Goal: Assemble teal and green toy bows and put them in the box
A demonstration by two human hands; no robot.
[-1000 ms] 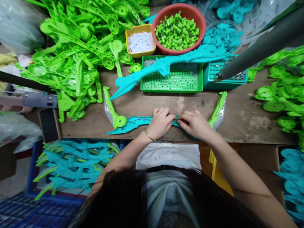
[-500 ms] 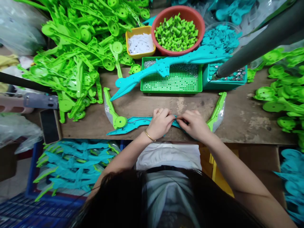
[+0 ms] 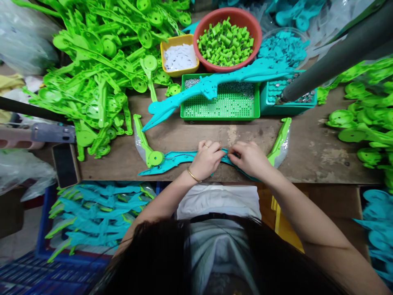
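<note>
A blue plastic toy bow half [image 3: 178,159] lies hollow side up near the table's front edge, a thin dark wire or cord running along its inside. Green limb pieces with clear film, one left [image 3: 144,143] and one right [image 3: 281,143], meet its two ends. My left hand [image 3: 208,157] is closed over the middle of the bow half, its fingertips pressed to it. Just to the right, my right hand [image 3: 248,157] is closed in a pinch above the same piece. What its fingertips hold is hidden.
Another blue bow half [image 3: 211,88] rests across a green basket [image 3: 221,119] of small metal parts. Behind stand a red bowl [image 3: 259,39] and a yellow tray [image 3: 181,73]. Green parts [image 3: 101,73] pile up at left. A dark pole [image 3: 331,53] slants in from the right.
My right hand has shifted slightly to the right, opening a small gap between the hands. My left hand stays on the bow half. The whole view has shifted a little.
</note>
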